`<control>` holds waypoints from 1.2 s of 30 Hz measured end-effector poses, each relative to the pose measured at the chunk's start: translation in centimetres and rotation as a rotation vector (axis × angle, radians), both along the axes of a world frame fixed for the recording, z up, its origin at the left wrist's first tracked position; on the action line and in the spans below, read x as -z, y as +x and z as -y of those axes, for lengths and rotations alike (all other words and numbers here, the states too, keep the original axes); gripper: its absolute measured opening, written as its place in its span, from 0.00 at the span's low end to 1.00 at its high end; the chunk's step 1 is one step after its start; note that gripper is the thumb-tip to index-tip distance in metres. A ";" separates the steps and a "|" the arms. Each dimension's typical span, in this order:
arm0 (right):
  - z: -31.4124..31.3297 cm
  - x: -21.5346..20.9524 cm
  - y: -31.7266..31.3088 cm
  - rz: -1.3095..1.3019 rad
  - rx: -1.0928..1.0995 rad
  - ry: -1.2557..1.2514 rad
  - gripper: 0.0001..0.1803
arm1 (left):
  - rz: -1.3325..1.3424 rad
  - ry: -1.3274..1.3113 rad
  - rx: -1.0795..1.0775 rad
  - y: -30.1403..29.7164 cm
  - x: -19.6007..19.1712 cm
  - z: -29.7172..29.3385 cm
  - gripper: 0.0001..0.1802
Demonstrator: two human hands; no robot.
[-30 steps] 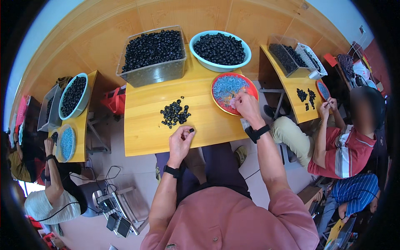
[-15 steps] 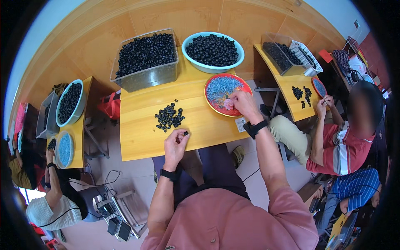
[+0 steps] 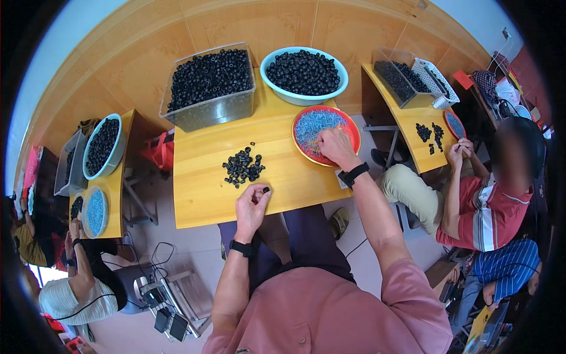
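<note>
Between the thumb and fingertips of my left hand [image 3: 251, 207] is a small black ring-shaped part [image 3: 266, 189], held at the table's near edge. My right hand [image 3: 338, 146] dips into a round red plate [image 3: 357, 140], fingers curled down and together among small light-blue pieces [image 3: 315, 124]. Its fingertips are partly hidden, so what they pinch does not show. A loose pile of black ring-shaped parts [image 3: 243, 166] lies on the yellow table [image 3: 203, 200], just beyond my left hand.
At the table's back stand a clear bin [image 3: 215, 116] and a light-blue basin [image 3: 305, 99], both full of black parts. A person in a red shirt [image 3: 466, 221] works at a right-hand table [image 3: 413, 144]. Another person in a white top [image 3: 82, 301] sits left, near a metal stand [image 3: 183, 301].
My right hand has moved left and deeper into the blue pieces, covering the plate's pink flower pattern. My left hand still holds the black part in nearly the same spot.
</note>
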State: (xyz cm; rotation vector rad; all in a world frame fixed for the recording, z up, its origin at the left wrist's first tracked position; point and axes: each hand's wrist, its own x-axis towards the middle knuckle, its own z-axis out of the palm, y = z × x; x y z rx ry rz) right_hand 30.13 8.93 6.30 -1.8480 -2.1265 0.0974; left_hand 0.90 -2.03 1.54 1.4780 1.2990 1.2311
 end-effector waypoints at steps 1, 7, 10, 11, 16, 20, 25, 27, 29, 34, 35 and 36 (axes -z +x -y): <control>0.1 0.1 0.1 -0.023 0.024 0.027 0.06 | 0.022 0.003 0.001 0.1 0.0 0.0 0.08; 0.7 0.3 0.6 -0.369 0.079 0.057 0.07 | 0.025 -0.005 0.002 0.2 0.1 -0.1 0.09; 2.1 -0.6 -0.9 -0.710 0.053 0.010 0.10 | 0.034 0.007 0.001 0.1 0.6 -0.2 0.09; 2.7 -0.9 -1.9 -0.854 0.046 -0.074 0.10 | 0.036 0.010 0.005 -0.2 0.8 -0.1 0.09; 5.4 1.2 -6.7 -1.009 -0.076 -0.109 0.10 | 0.103 -0.049 0.016 0.0 1.1 -0.3 0.09; 7.7 2.2 -10.8 -0.935 -0.199 -0.152 0.09 | 0.289 -0.080 0.029 -0.4 1.7 -0.9 0.10; 9.2 2.6 -13.5 -0.790 -0.313 -0.028 0.07 | 0.456 -0.162 0.085 -1.1 0.6 -1.3 0.11; 9.5 2.5 -14.3 -0.821 -0.250 0.011 0.07 | 0.505 -0.212 0.096 -1.1 0.4 -1.4 0.10; 9.5 3.0 -14.4 -0.868 -0.240 -0.013 0.07 | 0.515 -0.214 0.078 -1.0 0.2 -1.6 0.10; 9.6 3.6 -14.3 -0.813 -0.273 0.004 0.08 | 0.498 -0.249 0.088 -1.2 0.5 -2.1 0.10; 9.7 3.6 -14.2 -0.812 -0.275 0.003 0.08 | 0.485 -0.250 0.081 -1.2 0.6 -2.1 0.10; 9.7 3.7 -14.2 -0.840 -0.276 -0.002 0.08 | 0.486 -0.250 0.079 -1.0 0.6 -2.1 0.10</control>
